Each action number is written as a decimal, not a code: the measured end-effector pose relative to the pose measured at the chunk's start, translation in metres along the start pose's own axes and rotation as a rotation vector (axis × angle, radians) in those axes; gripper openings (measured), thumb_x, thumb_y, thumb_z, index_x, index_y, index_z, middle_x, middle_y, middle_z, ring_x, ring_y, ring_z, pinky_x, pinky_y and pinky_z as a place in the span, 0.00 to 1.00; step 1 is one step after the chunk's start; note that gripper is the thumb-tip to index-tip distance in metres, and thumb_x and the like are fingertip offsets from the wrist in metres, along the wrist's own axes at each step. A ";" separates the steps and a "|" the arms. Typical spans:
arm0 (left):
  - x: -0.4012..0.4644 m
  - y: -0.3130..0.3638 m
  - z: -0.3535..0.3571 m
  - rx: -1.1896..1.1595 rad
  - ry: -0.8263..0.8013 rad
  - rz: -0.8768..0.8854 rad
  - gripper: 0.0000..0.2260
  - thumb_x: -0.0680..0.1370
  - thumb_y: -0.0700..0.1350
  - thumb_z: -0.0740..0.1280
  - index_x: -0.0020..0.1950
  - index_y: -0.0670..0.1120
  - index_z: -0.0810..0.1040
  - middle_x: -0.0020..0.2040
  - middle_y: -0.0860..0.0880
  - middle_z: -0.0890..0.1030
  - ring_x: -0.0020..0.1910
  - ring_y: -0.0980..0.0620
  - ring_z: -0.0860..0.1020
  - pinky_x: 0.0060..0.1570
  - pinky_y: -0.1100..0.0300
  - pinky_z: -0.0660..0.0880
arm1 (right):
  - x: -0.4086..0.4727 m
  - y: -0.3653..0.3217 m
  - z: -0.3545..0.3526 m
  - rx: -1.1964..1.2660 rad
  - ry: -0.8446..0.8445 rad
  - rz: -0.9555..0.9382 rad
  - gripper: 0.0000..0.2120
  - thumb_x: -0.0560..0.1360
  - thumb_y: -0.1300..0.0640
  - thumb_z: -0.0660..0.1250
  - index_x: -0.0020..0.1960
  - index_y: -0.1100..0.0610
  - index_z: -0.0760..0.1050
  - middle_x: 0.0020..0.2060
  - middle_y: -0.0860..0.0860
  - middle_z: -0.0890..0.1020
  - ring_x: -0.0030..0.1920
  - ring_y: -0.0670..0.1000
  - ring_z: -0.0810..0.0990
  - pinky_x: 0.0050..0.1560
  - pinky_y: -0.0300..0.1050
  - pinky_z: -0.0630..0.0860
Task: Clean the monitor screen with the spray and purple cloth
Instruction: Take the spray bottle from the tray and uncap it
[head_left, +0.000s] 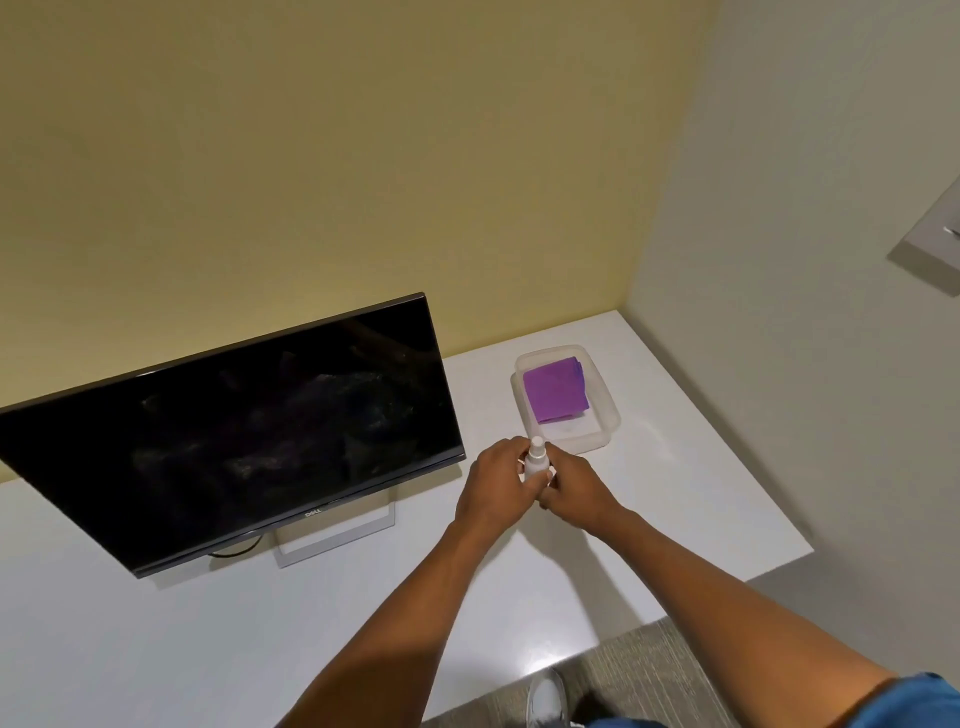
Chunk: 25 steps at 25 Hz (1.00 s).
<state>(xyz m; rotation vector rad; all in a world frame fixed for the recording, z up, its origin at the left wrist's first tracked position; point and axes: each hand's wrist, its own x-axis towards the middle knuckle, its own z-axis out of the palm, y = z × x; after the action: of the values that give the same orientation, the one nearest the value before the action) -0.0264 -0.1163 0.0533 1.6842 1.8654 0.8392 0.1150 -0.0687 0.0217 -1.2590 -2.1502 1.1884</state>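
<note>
A small white spray bottle (535, 460) stands upright between both hands, just right of the monitor's lower right corner. My left hand (496, 486) wraps around its left side and my right hand (574, 491) grips its lower right side. The dark monitor screen (234, 431) is off and shows smudges; it sits tilted on the white desk. A folded purple cloth (555, 387) lies inside a clear plastic tray (605, 431) just beyond the hands.
The white desk (675, 493) ends at a right edge and a near edge, with grey carpet and a shoe below. The monitor's silver stand (337, 540) and a cable rest under the screen. Walls close in behind and to the right.
</note>
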 end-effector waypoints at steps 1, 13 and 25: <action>-0.001 0.000 -0.001 -0.018 0.002 0.008 0.10 0.75 0.53 0.69 0.53 0.51 0.79 0.48 0.54 0.82 0.43 0.58 0.77 0.42 0.62 0.73 | -0.001 0.003 0.000 -0.012 0.000 0.011 0.16 0.70 0.52 0.65 0.57 0.49 0.75 0.45 0.44 0.84 0.38 0.43 0.81 0.43 0.49 0.81; -0.007 0.009 -0.005 0.260 -0.143 0.153 0.06 0.77 0.50 0.61 0.48 0.50 0.75 0.45 0.52 0.79 0.43 0.49 0.78 0.42 0.51 0.76 | -0.019 0.008 0.007 -0.152 -0.084 0.033 0.06 0.74 0.52 0.61 0.46 0.41 0.66 0.30 0.41 0.75 0.31 0.41 0.74 0.35 0.37 0.68; -0.016 0.005 -0.006 0.623 -0.227 0.210 0.13 0.82 0.51 0.54 0.52 0.44 0.72 0.48 0.45 0.76 0.43 0.43 0.76 0.37 0.54 0.65 | -0.024 0.011 0.019 -0.280 -0.081 0.041 0.13 0.74 0.43 0.54 0.46 0.52 0.68 0.33 0.44 0.75 0.34 0.50 0.74 0.35 0.45 0.69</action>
<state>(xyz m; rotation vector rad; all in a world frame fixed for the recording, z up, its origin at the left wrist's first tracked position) -0.0252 -0.1322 0.0598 2.2615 1.9239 0.1090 0.1207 -0.0958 0.0041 -1.3952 -2.4268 0.9933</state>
